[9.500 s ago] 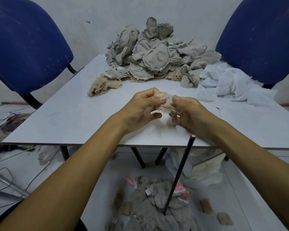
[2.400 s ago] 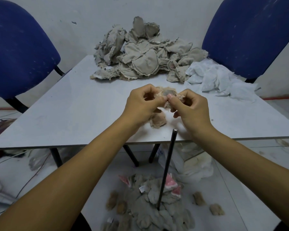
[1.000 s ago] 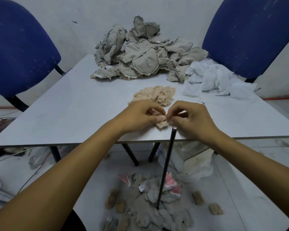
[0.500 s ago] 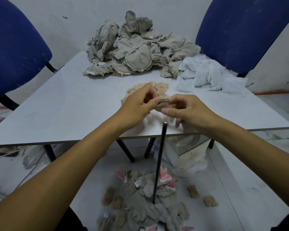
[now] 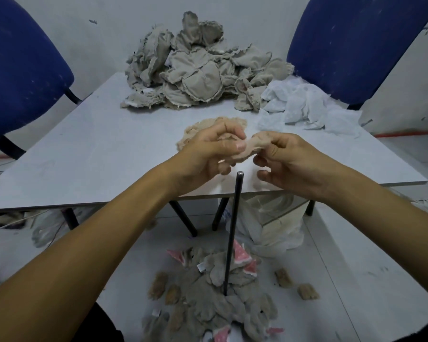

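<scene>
- Small tan fleecy piece [image 5: 251, 149], soft and crumpled, pulled into a short band between the two hands, held up off the desk [image 5: 97, 149] just inside its near edge.
- Pinched at its 9 o'clock end between thumb and fingers of the left hand [image 5: 208, 154]; grasped at its 3 o'clock end by the curled fingers of the right hand [image 5: 289, 164].
- Close in colour to the fluffy tan pile [image 5: 200, 128] lying on the desk at 12 o'clock from the hands.
- Both ends of the piece buried under fingers; outline and any seam impossible to make out.
- Near part of the fluffy tan pile hidden behind the left hand.
- Black rod [image 5: 232, 230] upright at 6 o'clock from the hands, tip just below them, foot lost in the scrap heap [image 5: 203, 304] on the floor [image 5: 344, 280].
- Grey-beige fabric heap [image 5: 198, 75] at the far edge at 12 o'clock, white cloths [image 5: 307, 107] touching it at 2 o'clock.
- Wide bare desk toward 9 and 10 o'clock; narrower strip toward 3 o'clock before the side edge.
- Blue chair [image 5: 22, 70] at 10 o'clock and second blue chair [image 5: 356, 50] at 2 o'clock, both cut off by the frame.
</scene>
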{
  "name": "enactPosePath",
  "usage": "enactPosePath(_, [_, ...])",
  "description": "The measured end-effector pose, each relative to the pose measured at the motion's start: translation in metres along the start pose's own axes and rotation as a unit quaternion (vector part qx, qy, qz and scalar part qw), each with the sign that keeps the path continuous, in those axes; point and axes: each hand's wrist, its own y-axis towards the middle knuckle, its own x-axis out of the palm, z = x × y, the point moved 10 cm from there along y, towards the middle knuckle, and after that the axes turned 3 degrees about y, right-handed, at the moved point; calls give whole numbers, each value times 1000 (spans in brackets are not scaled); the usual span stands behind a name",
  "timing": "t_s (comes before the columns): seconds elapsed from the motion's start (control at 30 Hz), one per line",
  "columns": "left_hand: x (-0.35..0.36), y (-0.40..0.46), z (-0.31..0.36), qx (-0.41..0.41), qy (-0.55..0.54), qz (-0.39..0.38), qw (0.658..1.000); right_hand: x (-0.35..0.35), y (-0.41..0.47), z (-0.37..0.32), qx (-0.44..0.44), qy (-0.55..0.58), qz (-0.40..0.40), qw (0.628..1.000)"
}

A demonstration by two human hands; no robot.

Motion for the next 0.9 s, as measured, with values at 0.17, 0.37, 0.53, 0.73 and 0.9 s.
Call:
enactPosePath(0.17, [3,-14,4,14,264,-69,962,10,-11,4,10,-102,-75,992])
enactPosePath(0.37, [17,-41,60,260,462,54,846,19,-32,-47,-204,-297,0,933])
enactPosePath(0.53, [14,-52,74,281,308,70,906,33,-43,-57,-244,-230,26,942])
enactPosePath(0.73, [22,-63,68,290,357,54,886,36,-47,-37,-211,-263,32,941])
enactPosePath(0.9, [27,-75,70,351,473,77,804,39,-57,-40,-299,-345,72,887])
